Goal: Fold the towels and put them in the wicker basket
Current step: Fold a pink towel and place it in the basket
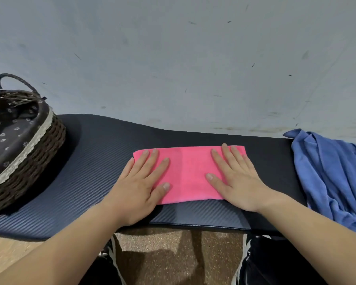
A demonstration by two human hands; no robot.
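- Logged pink towel (188, 173) folded to a long band, lying flat at the middle of the table (95, 153), close to the front edge.
- Found left hand (140, 182) flat on its left end, fingers straight and spread, pressing down, gripping nothing.
- Found right hand (236, 177) likewise flat on the right end, fingers straight, pressing, gripping nothing.
- Judged step in hand: smoothing the band ahead of the next fold.
- To do well: sweep palms outward from the centre crease to drive out wrinkles; check long edges for flush stacking; then pinch both corners of one short end and carry across to meet the other, keeping the second palm down as anchor against sliding on the ribbed surface.
- Counted towels: two. One pink; one blue towel (333, 177), unfolded, heaped at the right end of the table and hanging over its edge, apart from the pink one.
- Counted baskets: one wicker basket (49, 145) at the left end, dark flowered lining, one loop handle showing; no towel seen in the visible part of the inside.
- Counted hands: two, both bare.
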